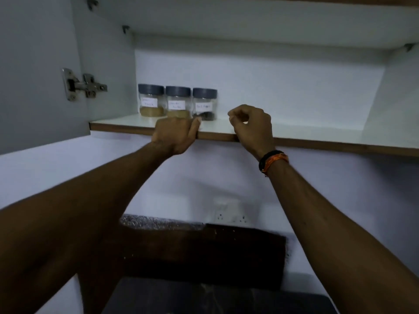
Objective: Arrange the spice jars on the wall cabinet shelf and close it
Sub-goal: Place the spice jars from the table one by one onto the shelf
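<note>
Head view, nearest first: a dark worktop (204, 252) lies low between the two bare forearms, with a white wall socket (231, 214) on the wall above it; both arms reach up to the wall cabinet shelf (317, 132). On the left, the left hand (175, 134) rests on the shelf's brown front edge, its fingers (195, 128) bent over the lip and touching the white shelf top, holding no jar. Just to its right, the right hand (251, 128) hovers at the same edge with its fingers (235, 118) curled loosely inward, thumb near the forefinger; whether anything small is pinched there I cannot tell, but no jar is in it; a black and orange wristband (273, 160) circles that wrist. Just beyond the left fingers, three spice jars stand upright in a row at the back left of the shelf, each with a grey lid and a white label: the left jar (151, 100) and the middle jar (178, 102) hold tan powder; the right jar (204, 104), closest to the left fingertips, holds something dark; neighbours stand close together. Farther left, a metal hinge (84, 85) joins the open cabinet door (34, 75) to the cabinet side.
</note>
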